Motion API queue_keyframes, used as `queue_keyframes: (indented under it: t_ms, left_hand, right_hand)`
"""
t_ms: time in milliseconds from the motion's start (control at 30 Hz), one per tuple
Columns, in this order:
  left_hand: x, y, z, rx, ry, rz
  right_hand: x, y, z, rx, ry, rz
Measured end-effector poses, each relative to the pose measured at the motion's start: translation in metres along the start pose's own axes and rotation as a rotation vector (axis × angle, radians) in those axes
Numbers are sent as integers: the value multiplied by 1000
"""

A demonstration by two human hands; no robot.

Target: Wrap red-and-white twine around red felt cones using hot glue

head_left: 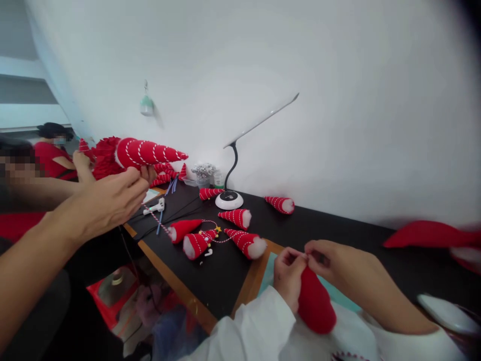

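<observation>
Between my two hands is a plain red fabric cone [316, 308], its narrow end up and its wide rounded end toward me. My left hand [290, 277] is closed on the cone near its tip. With thumb and forefinger pinched, my right hand [326, 258] meets the same tip; whether it has a thread or needle is too small to make out. Nearest to them lies a stuffed red cone with white striped cord [246, 243], white stuffing showing at its base. More stuffed cones [236, 218] lie beyond it, one with a small yellow star [218, 229].
A desk lamp [229, 200] stands against the wall. At left, a co-worker's hand [126, 193] holds up a striped red cone [150, 153] with cord trailing down. A glue gun [155, 206] lies on the black table [221, 281]. Red fabric [424, 234] and a white object [449, 313] lie at right.
</observation>
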State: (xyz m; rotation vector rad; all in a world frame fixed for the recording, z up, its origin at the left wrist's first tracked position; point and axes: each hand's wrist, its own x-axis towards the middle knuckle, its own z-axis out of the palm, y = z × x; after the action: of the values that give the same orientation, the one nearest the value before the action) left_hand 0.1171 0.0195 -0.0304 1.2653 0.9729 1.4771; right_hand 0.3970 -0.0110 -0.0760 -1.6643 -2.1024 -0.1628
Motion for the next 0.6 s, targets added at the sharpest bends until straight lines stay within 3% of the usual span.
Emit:
queue_keyframes:
  t_ms: [167, 333, 433, 600]
  left_hand:
    - [27, 92, -85, 61, 72, 144]
    - [44, 156, -141, 198, 220, 199]
    - [44, 166, -156, 221, 254, 215]
    - [44, 143, -161, 297, 247, 237]
  right_hand:
    - [-1, 9, 4, -21, 17, -117]
    - [1, 14, 6, -5, -41, -155]
    - [1, 16, 7, 41, -74, -135]
    - [0, 16, 6, 121, -76, -104]
